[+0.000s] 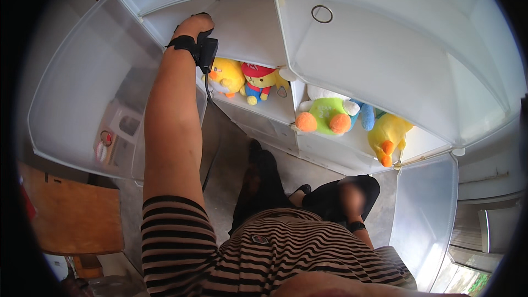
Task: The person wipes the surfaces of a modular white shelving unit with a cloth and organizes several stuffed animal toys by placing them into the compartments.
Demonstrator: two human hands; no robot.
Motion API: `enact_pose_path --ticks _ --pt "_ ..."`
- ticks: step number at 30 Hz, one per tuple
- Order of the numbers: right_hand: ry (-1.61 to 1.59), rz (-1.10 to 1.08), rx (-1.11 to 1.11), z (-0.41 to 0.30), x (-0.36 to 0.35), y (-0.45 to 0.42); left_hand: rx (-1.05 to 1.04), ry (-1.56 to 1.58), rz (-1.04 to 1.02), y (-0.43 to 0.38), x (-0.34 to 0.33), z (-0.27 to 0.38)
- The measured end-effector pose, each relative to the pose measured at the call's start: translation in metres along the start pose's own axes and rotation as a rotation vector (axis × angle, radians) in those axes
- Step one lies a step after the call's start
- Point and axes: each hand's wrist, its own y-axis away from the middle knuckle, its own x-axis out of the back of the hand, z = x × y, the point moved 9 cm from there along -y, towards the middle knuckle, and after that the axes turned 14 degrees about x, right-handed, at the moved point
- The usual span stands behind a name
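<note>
My left hand [195, 25] reaches up into the upper left compartment of a white plastic panel cabinet [243, 24]. Its fingers are bent away from me and hidden, so whatever they may hold does not show. A black strapped device [207, 53] with a cable sits at that wrist. Below the hand, a yellow plush duck [227, 75] sits beside a yellow plush toy in a red cap [258, 83]. My right hand [352, 199], blurred, rests at my bent knee [369, 189]. A plush bear in a green shirt [327, 112] sits in the compartment to the right.
Translucent doors stand swung out at left [82, 90] and right [425, 210]. A metal ring [321, 14] is on the upper right panel. Another yellow plush toy [390, 135] leans over the shelf edge beside a blue plush limb [366, 116]. Brown wooden furniture [74, 214] stands lower left.
</note>
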Motion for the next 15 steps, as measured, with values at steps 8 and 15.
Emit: enact_pose_path --ticks 8,15 --pt "0.048 0.159 0.207 -0.016 -0.001 -0.006 -0.170 -0.044 0.222 -0.010 0.049 0.038" --pt "0.262 0.020 0.234 -0.015 -0.004 -0.004 -0.093 0.114 0.306 -0.077 0.049 0.061"
